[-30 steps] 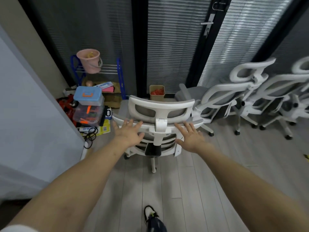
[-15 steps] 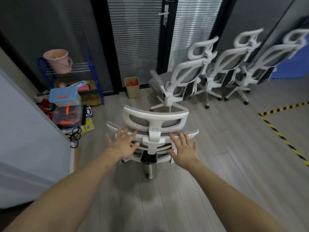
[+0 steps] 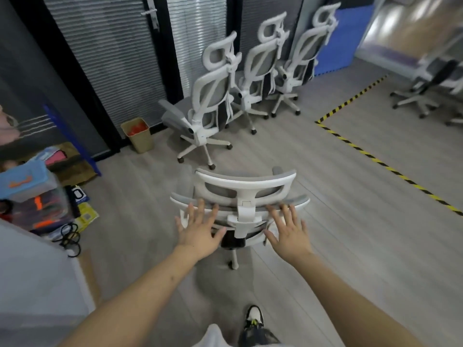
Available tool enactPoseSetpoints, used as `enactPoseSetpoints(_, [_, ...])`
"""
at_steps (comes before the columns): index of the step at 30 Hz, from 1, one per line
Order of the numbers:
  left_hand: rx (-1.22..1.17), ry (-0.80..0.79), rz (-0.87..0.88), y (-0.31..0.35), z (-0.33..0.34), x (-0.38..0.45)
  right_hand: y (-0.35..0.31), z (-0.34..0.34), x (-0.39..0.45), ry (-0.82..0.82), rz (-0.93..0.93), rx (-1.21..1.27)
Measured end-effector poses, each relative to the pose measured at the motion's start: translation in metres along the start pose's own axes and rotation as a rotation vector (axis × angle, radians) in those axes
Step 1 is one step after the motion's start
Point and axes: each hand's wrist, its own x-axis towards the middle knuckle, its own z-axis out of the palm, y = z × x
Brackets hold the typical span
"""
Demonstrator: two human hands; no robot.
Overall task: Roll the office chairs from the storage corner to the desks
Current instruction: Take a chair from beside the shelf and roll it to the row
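**Ana:** Head view shows one office chair [image 3: 244, 196] in front of the person, with its back turned to them. Why does it stand this way?

**Ben:** I think it is the easiest way to push it. The backrest faces the person, so both palms can press on it and the wheels roll forward. The chair stands on open floor, apart from the three stored chairs [image 3: 253, 78] in a row along the dark wall.

**Ana:** And the hands, how are they?

**Ben:** The left hand [image 3: 200, 232] is flat, with the fingers [image 3: 201, 209] spread apart and stretched. Their tips lie over the upper edge of the backrest, left of the white centre post. The right hand [image 3: 288, 234] is the same on the other side, fingers wide open. Neither hand is closed around anything. Whether the palms really touch the mesh, I cannot tell; the picture is a little blurred there.

**Ana:** So it is a push and not a grip?

**Ben:** It looks so to me. One hand on each side should keep the chair straight.

**Ana:** Where must it go?

**Ben:** Probably to the right, past the yellow-black floor tape [image 3: 375, 160], where another chair [image 3: 426, 88] stands. No desk is clearly visible. On the left the storage boxes [image 3: 30, 194] and the cables [image 3: 71, 240] are near, so it is better to steer away from them.
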Motion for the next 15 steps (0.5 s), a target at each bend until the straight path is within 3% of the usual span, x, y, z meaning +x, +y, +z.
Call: enactPoseSetpoints(15, [0.138,0.011,0.386,0.135,0.072,-0.040,0.105,0.017,-0.173,0.131,0.424,0.131])
